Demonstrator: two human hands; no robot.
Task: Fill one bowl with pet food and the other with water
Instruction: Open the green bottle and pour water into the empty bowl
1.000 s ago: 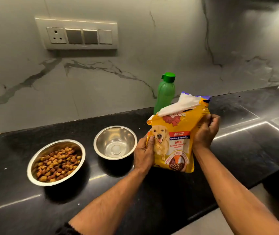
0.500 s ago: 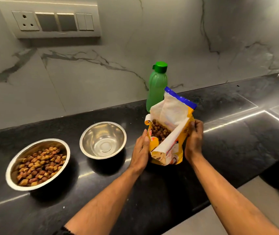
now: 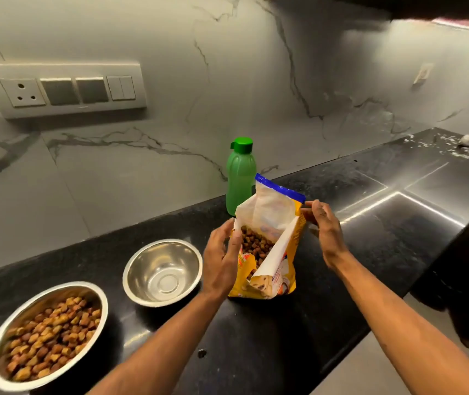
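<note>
A person has both hands at an open pet food bag [image 3: 281,269] standing mid-bench [image 3: 370,238], just before a capped green bottle [image 3: 240,181] at the back edge. The left hand [image 3: 221,260] lays near-straight fingers on the bag's left lip. The right hand [image 3: 324,226] meets its top right corner, a pinch impossible to confirm. Leftward sit an empty bowl [image 3: 164,277] and, nearer the front edge, a kibble-filled bowl [image 3: 56,293].

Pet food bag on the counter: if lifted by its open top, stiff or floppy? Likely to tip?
Probably floppy: the bag has a creased, folded-over mouth, so a grip there would likely buckle. Likely bottom-heavy, since kibble fills its lower part. It stands upright unsealed, so a sideways push may spill it.
</note>
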